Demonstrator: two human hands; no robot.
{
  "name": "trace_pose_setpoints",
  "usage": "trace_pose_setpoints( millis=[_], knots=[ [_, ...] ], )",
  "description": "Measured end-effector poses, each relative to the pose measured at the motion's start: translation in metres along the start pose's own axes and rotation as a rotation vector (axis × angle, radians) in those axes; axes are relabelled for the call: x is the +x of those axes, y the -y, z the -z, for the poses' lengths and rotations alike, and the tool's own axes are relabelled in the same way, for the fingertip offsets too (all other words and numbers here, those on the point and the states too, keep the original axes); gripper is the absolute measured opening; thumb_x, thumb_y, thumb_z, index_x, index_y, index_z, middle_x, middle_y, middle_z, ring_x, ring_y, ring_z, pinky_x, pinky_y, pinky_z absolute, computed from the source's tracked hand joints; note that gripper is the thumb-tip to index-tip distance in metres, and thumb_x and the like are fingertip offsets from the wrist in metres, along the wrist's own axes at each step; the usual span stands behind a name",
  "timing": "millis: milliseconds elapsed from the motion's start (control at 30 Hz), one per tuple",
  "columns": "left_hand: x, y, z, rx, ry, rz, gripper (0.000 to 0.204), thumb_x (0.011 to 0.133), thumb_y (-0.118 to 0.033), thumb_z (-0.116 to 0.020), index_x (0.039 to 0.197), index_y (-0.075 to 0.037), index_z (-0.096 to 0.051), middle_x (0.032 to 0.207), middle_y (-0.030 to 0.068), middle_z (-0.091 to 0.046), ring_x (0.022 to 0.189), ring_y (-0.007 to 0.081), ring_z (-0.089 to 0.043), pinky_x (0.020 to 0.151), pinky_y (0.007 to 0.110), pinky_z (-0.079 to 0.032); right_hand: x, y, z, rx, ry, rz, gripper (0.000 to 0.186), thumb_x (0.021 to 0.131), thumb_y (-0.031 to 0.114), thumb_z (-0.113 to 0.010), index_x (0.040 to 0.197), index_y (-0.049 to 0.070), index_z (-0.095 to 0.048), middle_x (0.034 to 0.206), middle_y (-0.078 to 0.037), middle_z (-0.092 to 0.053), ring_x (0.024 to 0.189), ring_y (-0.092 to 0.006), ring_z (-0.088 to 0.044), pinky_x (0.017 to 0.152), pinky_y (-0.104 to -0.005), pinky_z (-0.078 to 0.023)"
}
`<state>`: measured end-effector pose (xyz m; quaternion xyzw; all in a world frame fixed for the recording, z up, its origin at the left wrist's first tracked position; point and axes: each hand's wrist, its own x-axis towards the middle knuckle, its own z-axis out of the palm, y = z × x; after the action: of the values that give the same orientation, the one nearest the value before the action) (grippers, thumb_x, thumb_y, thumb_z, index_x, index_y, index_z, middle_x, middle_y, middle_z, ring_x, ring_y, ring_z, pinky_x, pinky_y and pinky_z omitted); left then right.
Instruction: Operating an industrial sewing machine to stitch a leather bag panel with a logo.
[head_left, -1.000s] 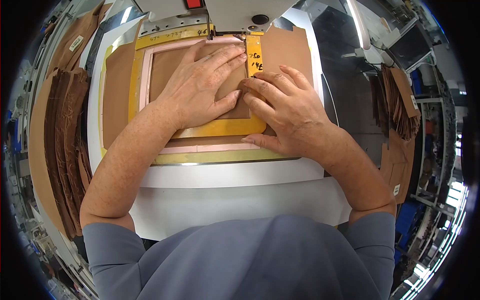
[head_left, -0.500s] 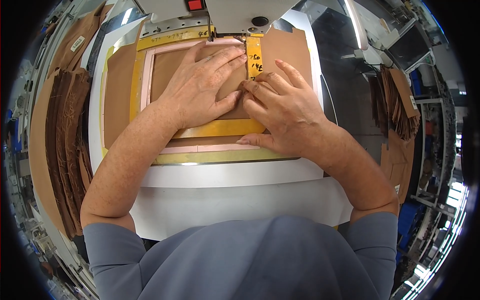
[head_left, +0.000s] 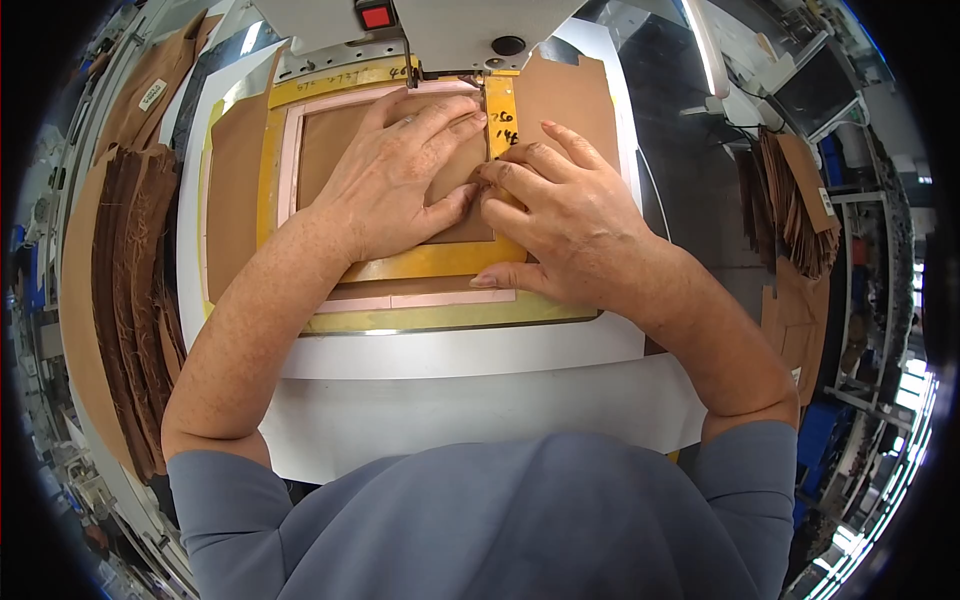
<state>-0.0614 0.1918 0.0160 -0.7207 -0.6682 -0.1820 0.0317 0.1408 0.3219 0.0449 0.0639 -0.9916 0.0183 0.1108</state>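
My left hand [head_left: 400, 180] lies flat and open, fingers stretched across a brown fabric panel [head_left: 325, 145] inside a yellow rectangular frame template [head_left: 420, 262]. Its fingertips are close to the sewing machine's needle area [head_left: 486, 80]. My right hand [head_left: 560, 215] rests on the template's right bar, fingers bent and apart, thumb out over the lower bar. Its index fingertip nearly meets my left thumb. I see nothing held in either hand. Pink strips [head_left: 290, 160] line the template's inner left side, and brown fabric [head_left: 570, 100] also extends outside it.
The white machine head [head_left: 480, 30] with a red switch [head_left: 376, 16] hangs over the template's far edge. Stacks of brown fabric pieces stand at the left [head_left: 130, 290] and right [head_left: 790, 200]. A lamp tube [head_left: 705, 45] and dark screen [head_left: 815, 85] are at far right.
The template, machine head and both hands appear slightly further left in the picture. My right hand's fingers have shifted a little left; both hands keep nearly the same pose.
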Motion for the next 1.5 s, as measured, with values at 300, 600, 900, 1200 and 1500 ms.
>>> trace_pose_setpoints(
  millis=[300, 600, 900, 1200, 1500],
  knots=[
    [0.0040, -0.0010, 0.0025, -0.017, 0.000, -0.005, 0.065, 0.086, -0.027, -0.070, 0.145, -0.006, -0.056, 0.153, 0.0116, -0.051, 0.144, 0.0279, -0.046, 0.124, 0.050, -0.028, -0.0017, -0.0018, -0.0040, 0.041, -0.019, -0.009, 0.047, 0.087, 0.056, -0.073, 0.103, 0.012, -0.071, 0.112, -0.007, -0.064, 0.116, -0.0263, -0.060, 0.114, -0.0535, -0.043],
    [0.0022, -0.0019, 0.0023, 0.012, 0.000, -0.003, 0.065, 0.086, -0.027, -0.070, 0.146, -0.006, -0.055, 0.153, 0.0113, -0.052, 0.144, 0.0275, -0.046, 0.124, 0.050, -0.027, -0.0018, -0.0013, -0.0040, 0.034, -0.039, 0.003, 0.049, 0.088, 0.057, -0.072, 0.103, 0.011, -0.070, 0.111, -0.008, -0.063, 0.114, -0.0269, -0.059, 0.111, -0.0530, -0.044],
    [0.0019, -0.0026, 0.0031, 0.012, 0.012, -0.009, 0.067, 0.086, -0.026, -0.070, 0.148, -0.006, -0.053, 0.153, 0.0115, -0.053, 0.143, 0.0268, -0.048, 0.123, 0.050, -0.027, -0.0016, -0.0019, -0.0054, 0.040, -0.063, 0.013, 0.049, 0.088, 0.057, -0.072, 0.102, 0.010, -0.070, 0.110, -0.007, -0.063, 0.114, -0.0269, -0.060, 0.109, -0.0519, -0.046],
    [0.0024, -0.0016, 0.0018, 0.027, 0.016, -0.017, 0.066, 0.086, -0.026, -0.069, 0.148, -0.006, -0.053, 0.153, 0.0110, -0.052, 0.143, 0.0263, -0.047, 0.123, 0.050, -0.026, -0.0025, -0.0023, -0.0053, 0.036, -0.041, 0.008, 0.050, 0.089, 0.058, -0.070, 0.104, 0.010, -0.071, 0.111, -0.008, -0.064, 0.116, -0.0269, -0.059, 0.110, -0.0513, -0.045],
    [0.0048, 0.0016, -0.0001, 0.039, 0.001, -0.003, 0.065, 0.086, -0.028, -0.069, 0.146, -0.007, -0.055, 0.150, 0.0096, -0.053, 0.140, 0.0264, -0.048, 0.122, 0.050, -0.027, -0.0002, -0.0054, -0.0056, 0.046, -0.042, 0.002, 0.052, 0.092, 0.059, -0.066, 0.105, 0.009, -0.070, 0.109, -0.008, -0.065, 0.115, -0.0266, -0.060, 0.109, -0.0487, -0.045]
  ],
)
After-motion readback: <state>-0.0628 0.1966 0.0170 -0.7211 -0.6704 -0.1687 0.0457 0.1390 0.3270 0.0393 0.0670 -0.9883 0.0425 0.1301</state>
